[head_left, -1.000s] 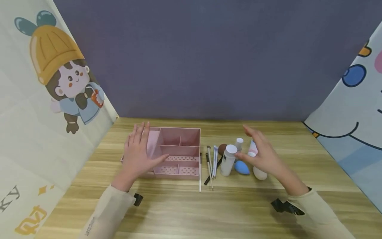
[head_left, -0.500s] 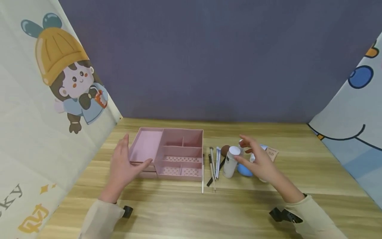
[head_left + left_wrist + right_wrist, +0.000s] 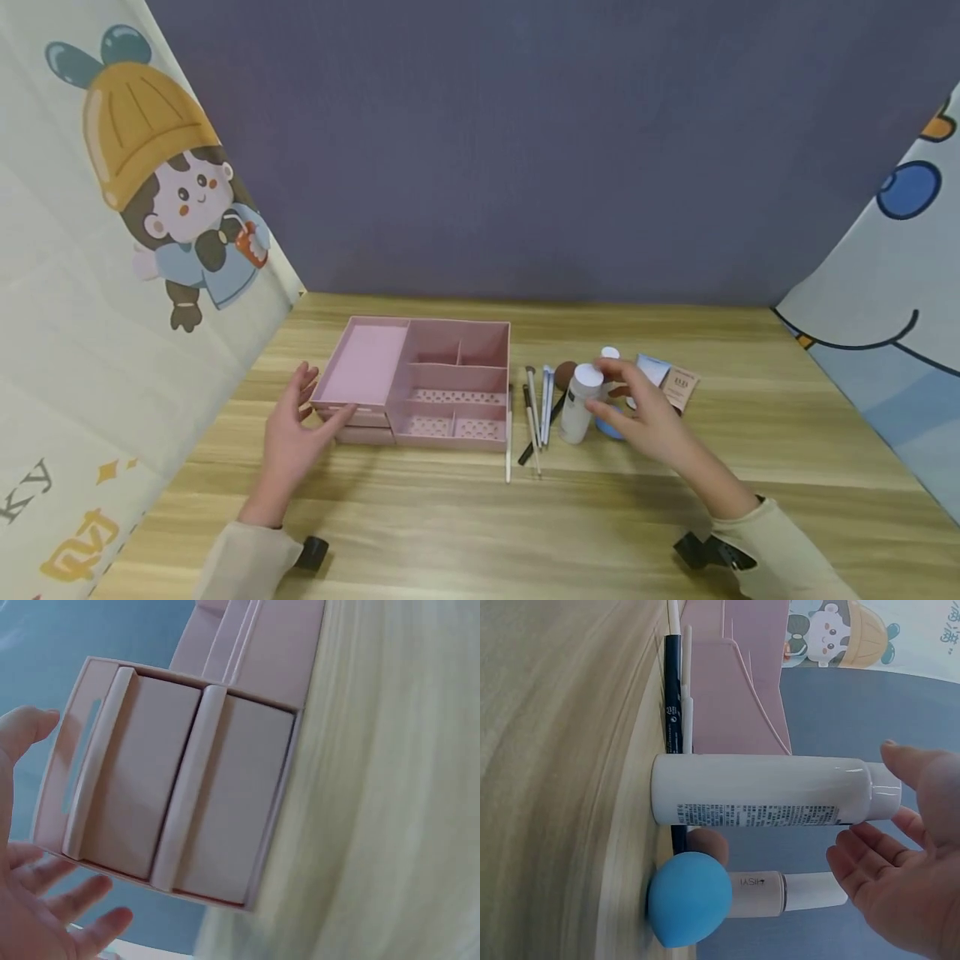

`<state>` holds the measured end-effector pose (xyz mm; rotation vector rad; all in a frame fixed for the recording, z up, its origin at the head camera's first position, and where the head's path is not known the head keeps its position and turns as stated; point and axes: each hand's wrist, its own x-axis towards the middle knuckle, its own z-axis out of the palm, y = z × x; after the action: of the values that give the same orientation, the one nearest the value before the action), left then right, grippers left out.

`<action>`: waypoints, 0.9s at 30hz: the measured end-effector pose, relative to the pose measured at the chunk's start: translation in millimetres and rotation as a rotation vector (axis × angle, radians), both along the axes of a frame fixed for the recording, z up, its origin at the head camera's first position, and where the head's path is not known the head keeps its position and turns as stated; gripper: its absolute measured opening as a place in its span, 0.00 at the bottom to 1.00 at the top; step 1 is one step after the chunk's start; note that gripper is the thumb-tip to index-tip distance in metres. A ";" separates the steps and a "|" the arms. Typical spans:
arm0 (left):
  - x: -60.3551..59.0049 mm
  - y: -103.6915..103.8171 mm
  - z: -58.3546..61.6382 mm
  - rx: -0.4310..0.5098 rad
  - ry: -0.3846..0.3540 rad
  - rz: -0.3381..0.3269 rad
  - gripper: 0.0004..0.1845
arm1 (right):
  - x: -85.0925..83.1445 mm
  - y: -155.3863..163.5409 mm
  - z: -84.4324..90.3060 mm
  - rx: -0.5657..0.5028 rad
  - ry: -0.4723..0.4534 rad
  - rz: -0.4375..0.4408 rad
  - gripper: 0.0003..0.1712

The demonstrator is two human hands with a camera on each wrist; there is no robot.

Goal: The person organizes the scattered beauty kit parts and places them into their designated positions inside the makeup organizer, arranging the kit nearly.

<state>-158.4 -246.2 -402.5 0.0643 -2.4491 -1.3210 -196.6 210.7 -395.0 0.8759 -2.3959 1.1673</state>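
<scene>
A pink compartment organizer (image 3: 420, 379) with two small front drawers (image 3: 180, 787) sits left of centre on the wooden table. My left hand (image 3: 300, 417) lies open at its front left corner, thumb close to the drawer fronts, holding nothing. A tall white bottle (image 3: 577, 404) stands to the organizer's right. My right hand (image 3: 626, 408) is open, with thumb and fingers spread around the bottle's cap (image 3: 885, 799); the right wrist view shows small gaps between them. Beside the bottle lie a blue sponge (image 3: 690, 896) and a smaller white bottle (image 3: 780, 892).
Several thin makeup brushes (image 3: 536, 408) lie between organizer and bottle. A brown sponge (image 3: 564, 373) sits behind them. Two sachets (image 3: 667, 377) lie at the right. Cartoon-printed panels (image 3: 112, 275) flank the table, and a dark wall closes the back.
My left hand slid off the organizer's top, back toward me and to the left. My right hand lowered onto the tall white bottle, uncovering the sachets behind it.
</scene>
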 end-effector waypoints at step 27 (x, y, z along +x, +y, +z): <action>-0.4 -0.5 -15.8 0.267 0.047 0.045 0.32 | -4.8 -6.0 -2.1 -0.085 -0.068 -0.028 0.22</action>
<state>-158.8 -246.7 -418.3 0.1529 -2.2063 -1.6017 -201.5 204.7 -397.2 0.7850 -2.3846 1.2971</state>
